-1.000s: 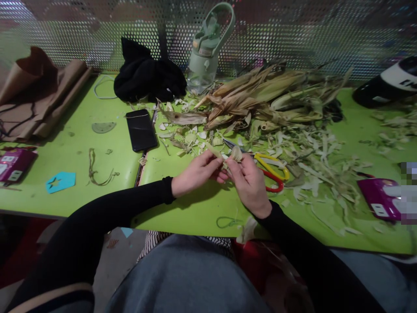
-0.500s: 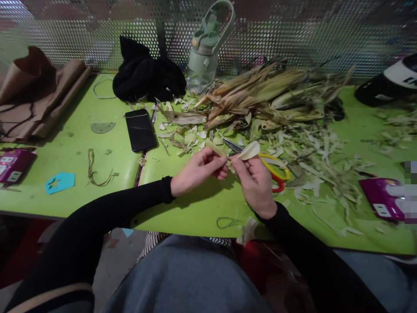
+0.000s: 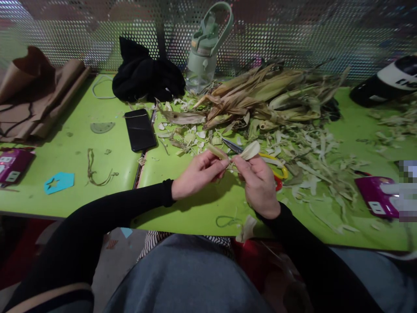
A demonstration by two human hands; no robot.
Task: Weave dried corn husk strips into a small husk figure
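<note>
My left hand point(image 3: 203, 171) is closed, its thumb and fingers pinching a pale strip of corn husk point(image 3: 217, 152). Opposite it, my right hand point(image 3: 259, 184) pinches another pale piece of husk with a broad rounded end point(image 3: 250, 150). The fingertips of both hands almost meet; whether the two pieces join there is too small to tell. Scissors with yellow and red handles point(image 3: 282, 170) lie on the table just behind my right hand, which partly covers them. Beyond them spreads a heap of dry corn husks point(image 3: 257, 98) with several scraps around it.
A black phone point(image 3: 140, 130) and a dark cloth bundle point(image 3: 148, 78) lie left of the husks. A green bottle point(image 3: 203, 61) stands behind. Brown paper point(image 3: 42, 95) is far left, a black and white bottle point(image 3: 381, 84) far right. A thin green loop point(image 3: 226, 221) lies near the front edge.
My hands stay nearly in place, with the fingertips a little farther apart. My right hand has shifted slightly to the right. The view has moved slightly.
</note>
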